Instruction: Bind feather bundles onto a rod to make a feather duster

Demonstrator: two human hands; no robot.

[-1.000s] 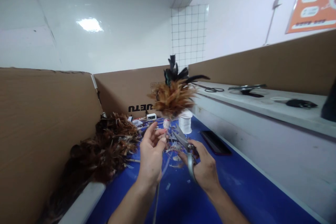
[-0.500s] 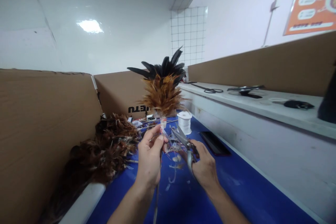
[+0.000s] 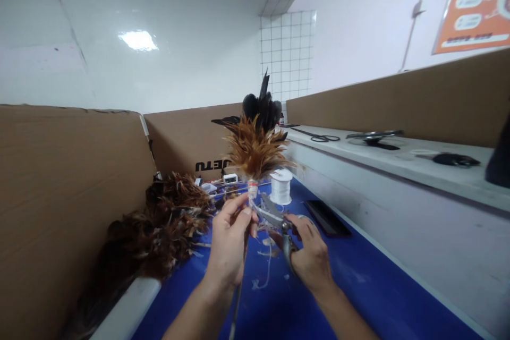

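Note:
My left hand (image 3: 230,236) is closed round the thin stick of a feather duster (image 3: 255,149), just below its wrapped neck. Brown feathers fan out under tall black ones at the duster's top, and the stick runs down past my wrist. In my right hand (image 3: 313,249) is a pair of scissors (image 3: 285,226), held by the handles. Their blades are spread and point at the neck, close to my left fingertips. Pale strips hang near the blades; whether the blades touch them I cannot tell.
A white spool (image 3: 281,187) stands behind the scissors, and a dark phone (image 3: 327,218) lies to the right on the blue table (image 3: 342,297). Brown feather bundles (image 3: 171,223) are heaped at left. Cardboard (image 3: 64,191) walls the left and back. More scissors (image 3: 324,138) rest on the ledge.
The duster's head has turned and shifted slightly right. The scissors have moved closer to its neck, and their blades are spread wider. My left hand keeps its grip.

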